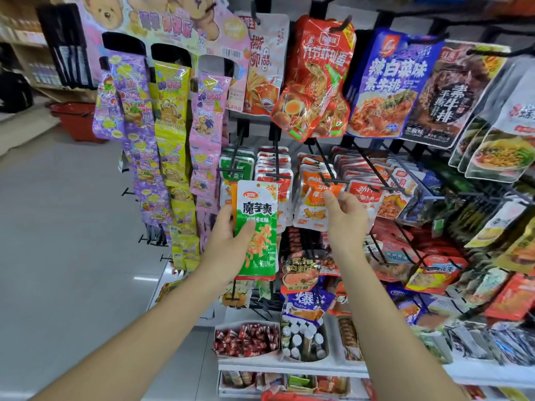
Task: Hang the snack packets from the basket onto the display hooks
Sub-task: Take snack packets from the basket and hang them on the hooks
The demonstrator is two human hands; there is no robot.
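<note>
My left hand (pixel 228 241) grips a green and white snack packet (pixel 257 224) upright in front of the rack, just below the hooks with green packets (pixel 236 166) and red-white packets (pixel 273 169). My right hand (pixel 344 215) reaches up to an orange packet (pixel 314 206) hanging on a black hook (pixel 327 169); its fingertips touch the packet's top edge, fingers loosely curled. Whether it pinches the packet I cannot tell.
Black wire hooks full of snack packets cover the rack to the right. Long candy strips (pixel 170 140) hang at the left end. A red basket (pixel 76 120) stands on the floor far left. Another red rim (pixel 289 396) shows at the bottom. Boxes of small sweets (pixel 246 338) sit on the lower shelf.
</note>
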